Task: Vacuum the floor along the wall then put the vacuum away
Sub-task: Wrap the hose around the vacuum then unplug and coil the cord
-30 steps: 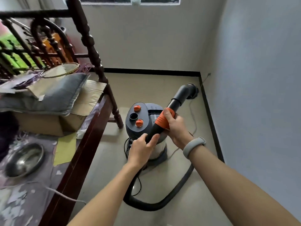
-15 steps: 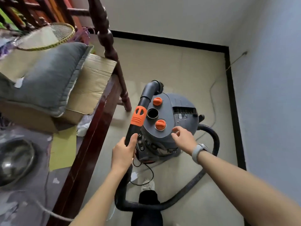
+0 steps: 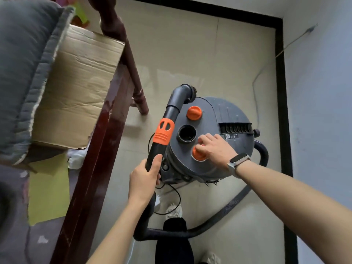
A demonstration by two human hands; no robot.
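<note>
A grey canister vacuum (image 3: 226, 149) stands on the beige floor (image 3: 190, 60) close to the right wall. My left hand (image 3: 144, 178) grips the black wand (image 3: 160, 147) just below its orange collar; the wand's curved brush end rests by the vacuum's far edge. My right hand (image 3: 213, 147) pinches the nearer orange knob (image 3: 198, 156) on the lid. A second orange knob (image 3: 194, 112) and an open round port (image 3: 187, 133) sit beyond it. The black hose (image 3: 224, 210) loops from the vacuum's right side around to the wand.
A dark wooden bed frame (image 3: 99, 149) runs along the left, carrying a cardboard box (image 3: 80, 88) and a grey cushion (image 3: 24, 69). A thin cord (image 3: 255, 86) trails along the floor to the right wall (image 3: 322, 111). Black skirting (image 3: 283, 111) edges the floor.
My right hand let go of the wand and moved onto the vacuum lid, now pinching the near orange knob. The view tilted down and closer over the vacuum.
</note>
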